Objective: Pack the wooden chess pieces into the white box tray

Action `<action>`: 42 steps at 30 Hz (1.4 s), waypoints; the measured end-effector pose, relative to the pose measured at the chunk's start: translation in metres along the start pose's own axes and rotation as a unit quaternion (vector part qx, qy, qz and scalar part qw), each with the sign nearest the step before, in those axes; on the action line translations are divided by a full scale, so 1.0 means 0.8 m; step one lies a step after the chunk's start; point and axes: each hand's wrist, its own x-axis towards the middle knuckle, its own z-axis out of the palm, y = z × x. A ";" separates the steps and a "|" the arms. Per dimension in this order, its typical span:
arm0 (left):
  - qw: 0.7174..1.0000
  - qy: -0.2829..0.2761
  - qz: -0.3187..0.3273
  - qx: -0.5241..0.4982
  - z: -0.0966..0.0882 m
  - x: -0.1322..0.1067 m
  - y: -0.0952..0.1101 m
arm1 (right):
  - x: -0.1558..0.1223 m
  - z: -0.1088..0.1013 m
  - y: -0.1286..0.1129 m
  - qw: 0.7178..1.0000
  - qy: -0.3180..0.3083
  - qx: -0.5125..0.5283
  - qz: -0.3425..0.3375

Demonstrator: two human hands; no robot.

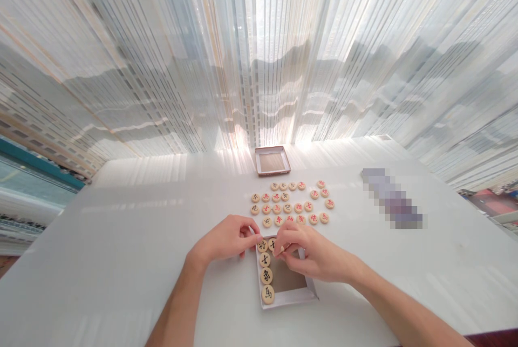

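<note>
A shallow box (289, 297) with a white rim and grey-brown floor lies before me on the table. Down its left side runs a column of round wooden xiangqi pieces with black characters, among them a horse piece (267, 294). Another black piece (272, 244) sits beside the top one, partly covered by my right fingers. My left hand (226, 238) has thumb and index finger closed at the box's upper left corner. Inside the upper part of the box, my right hand (305, 252) pinches a xiangqi piece (282, 249), mostly hidden by the fingertips.
Beyond the box, several red and black xiangqi pieces (287, 208) lie in loose rows on the white table (133, 239). A second shallow box or lid (272, 162) stands farther back. To the right is a blurred-out object (392, 198). Sheer curtains (251, 55) hang behind the table.
</note>
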 end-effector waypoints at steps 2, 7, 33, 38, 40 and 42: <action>1.000 0.001 -0.002 -0.002 0.000 0.000 0.000 | -0.001 -0.001 -0.002 1.000 -0.016 -0.007 0.011; 1.000 0.000 -0.005 -0.004 0.001 0.001 -0.001 | -0.003 0.000 -0.008 0.998 -0.040 -0.022 0.042; 1.000 0.009 -0.006 0.003 0.002 0.000 0.001 | -0.004 0.025 -0.001 0.977 -0.012 -0.213 0.002; 1.000 0.008 -0.004 0.005 0.002 0.001 0.000 | -0.005 0.025 0.004 0.970 -0.021 -0.243 -0.012; 1.000 0.009 -0.003 0.005 0.002 0.001 0.000 | -0.005 0.025 0.007 0.967 -0.022 -0.253 -0.009; 1.000 0.010 -0.002 0.004 0.002 0.000 0.000 | -0.004 0.025 0.009 0.966 -0.023 -0.257 -0.006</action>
